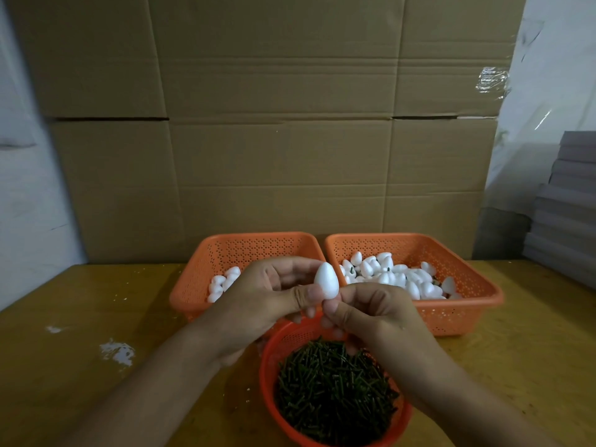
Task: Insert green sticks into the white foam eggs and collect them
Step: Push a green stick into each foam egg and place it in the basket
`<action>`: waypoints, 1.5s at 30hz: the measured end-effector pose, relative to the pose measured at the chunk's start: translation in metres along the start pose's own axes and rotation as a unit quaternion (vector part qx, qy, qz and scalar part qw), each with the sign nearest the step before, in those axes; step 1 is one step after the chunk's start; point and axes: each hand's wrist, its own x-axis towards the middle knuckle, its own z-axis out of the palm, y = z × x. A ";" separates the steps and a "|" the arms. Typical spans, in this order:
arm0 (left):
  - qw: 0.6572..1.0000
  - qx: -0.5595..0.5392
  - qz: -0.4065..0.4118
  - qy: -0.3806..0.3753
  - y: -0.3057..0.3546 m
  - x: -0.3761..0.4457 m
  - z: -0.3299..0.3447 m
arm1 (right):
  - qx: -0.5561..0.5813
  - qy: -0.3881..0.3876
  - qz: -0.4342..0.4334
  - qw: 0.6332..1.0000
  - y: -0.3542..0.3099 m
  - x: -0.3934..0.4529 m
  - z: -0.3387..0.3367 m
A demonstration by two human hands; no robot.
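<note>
Both the left hand (267,291) and right hand (364,309) pinch a white foam egg (326,281) at frame centre, above a round basket (271,375) of green sticks (335,388), with egg-filled left basket (206,253) and right basket (464,269) behind.

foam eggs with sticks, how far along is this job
Done: the right basket holds many eggs, some showing green. In hand: the left hand holds one egg while the right hand works at its base. Left: plain eggs in the left basket and a bowlful of green sticks.

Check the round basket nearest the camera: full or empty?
Full: the round basket holds a dense heap of green sticks.
</note>
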 end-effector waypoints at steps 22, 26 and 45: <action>0.997 0.023 0.035 0.065 -0.004 -0.001 0.011 | 0.029 0.086 0.012 0.996 -0.003 -0.002 0.009; 0.998 0.034 0.034 0.051 -0.002 0.000 0.009 | 0.008 0.048 0.013 0.999 -0.003 -0.001 0.006; 0.997 -0.055 -0.001 -0.045 -0.002 0.000 -0.001 | 0.129 -0.069 0.080 0.986 -0.006 -0.001 0.000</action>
